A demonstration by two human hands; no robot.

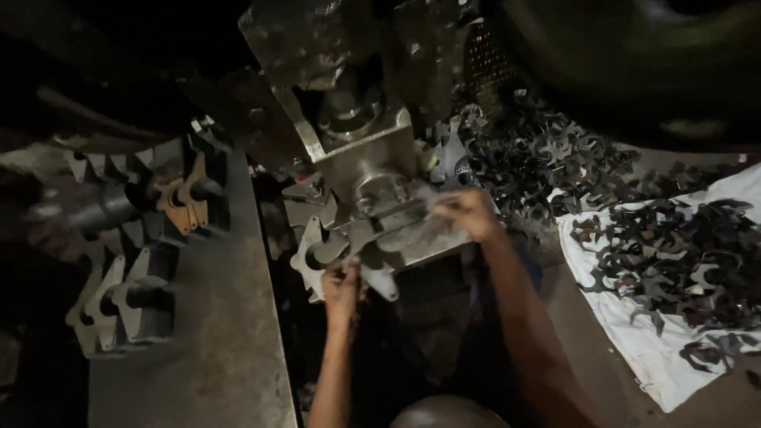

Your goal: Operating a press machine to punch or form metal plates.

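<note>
Left hand [342, 287] pinches flat metal piece [317, 255] at front of press [372, 170]. Right hand [468, 214] rests on press bed, fingers blurry, grip hard to tell. Both hands sit close under ram: fingers could get crushed. Piece could slip sideways.

We see dull grey metal on the press block [372, 170], worn and smudged, and the flat cut plates [317, 257] below it look pale and matt. The heap of stamped pieces [674, 254] is dark metal on rumpled white cloth [658, 357]; the bench top [226, 317] is scuffed steel.
</note>
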